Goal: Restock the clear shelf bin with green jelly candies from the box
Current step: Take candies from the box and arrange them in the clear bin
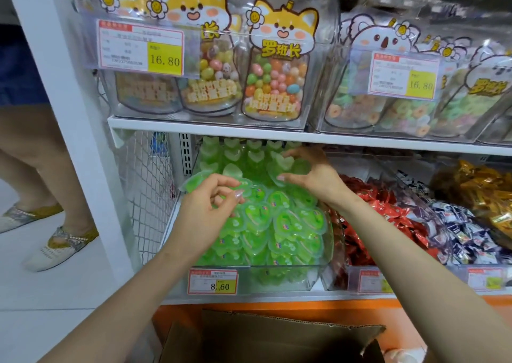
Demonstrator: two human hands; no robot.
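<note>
The clear shelf bin [279, 278] on the lower shelf is heaped with green heart-shaped jelly candies [285, 224]. My left hand [205, 213] hovers over the bin's left side, its curled fingers pinching a green jelly cup [192, 183] at the bin's left wall. Further back, my right hand [313, 177] holds another pale green jelly [281, 164] between fingertips and thumb, just under the upper shelf. The open cardboard box [277, 335] sits below me at the bottom edge; its contents are hidden.
A bin of red-wrapped sweets [368, 224] stands right of the green one, with blue-white and gold ones beyond. Bagged candies fill the upper shelf [249, 131]. A white post [69, 113] and wire mesh are on the left. A person's legs [41, 182] stand at far left.
</note>
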